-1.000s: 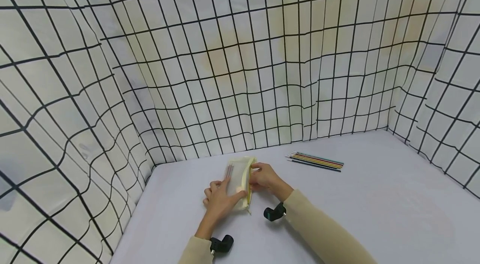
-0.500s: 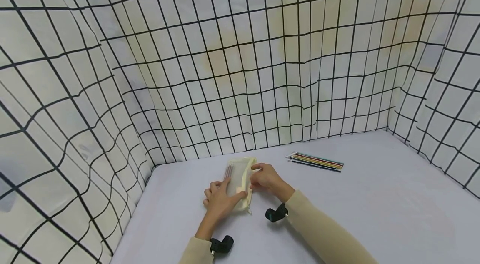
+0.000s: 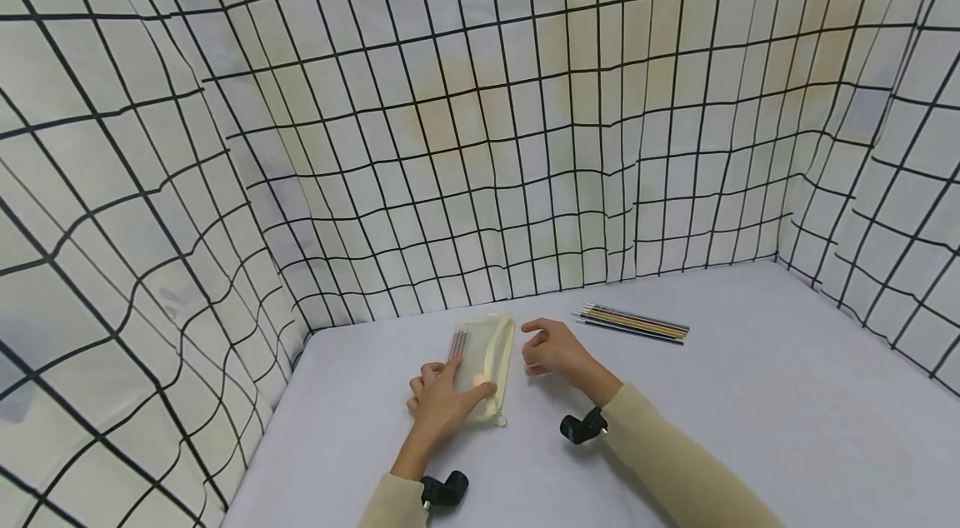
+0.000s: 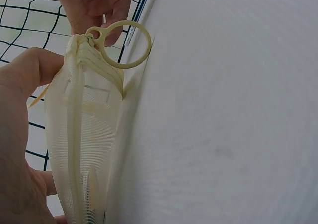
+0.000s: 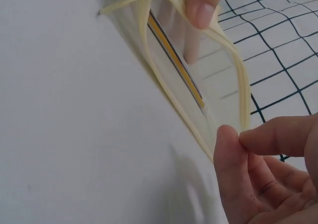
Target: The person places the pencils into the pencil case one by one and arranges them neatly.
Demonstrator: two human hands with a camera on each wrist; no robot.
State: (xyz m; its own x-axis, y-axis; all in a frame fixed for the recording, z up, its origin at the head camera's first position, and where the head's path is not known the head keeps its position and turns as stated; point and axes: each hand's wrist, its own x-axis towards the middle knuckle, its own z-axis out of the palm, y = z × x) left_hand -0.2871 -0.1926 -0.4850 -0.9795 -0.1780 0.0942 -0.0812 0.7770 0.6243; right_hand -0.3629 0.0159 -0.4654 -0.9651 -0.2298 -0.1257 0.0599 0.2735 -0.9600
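Note:
A pale yellow mesh zip pouch [image 3: 478, 349] lies on the table with its zip side facing right. My left hand [image 3: 441, 410] grips it from the near left, the thumb at the edge of its open mouth. Through the mesh show several reddish pencils [image 3: 457, 343]. Inside the mouth, in the right wrist view, lies a yellow pencil with dark stripes [image 5: 176, 60]. A ring-shaped zip pull [image 4: 148, 42] hangs at the pouch's near end. My right hand [image 3: 558, 355] is just right of the pouch, fingers loosely bent, thumb and forefinger close together with nothing between them.
Several more pencils [image 3: 632, 324], in dark, yellow, red and green, lie side by side farther right on the white table [image 3: 750, 395]. White cloth walls with a black grid [image 3: 525, 178] enclose the back and sides.
A yellow pencil that stuck out at the pouch's mouth is now inside it. My right hand has let go and drawn back to the right; my left hand keeps its place.

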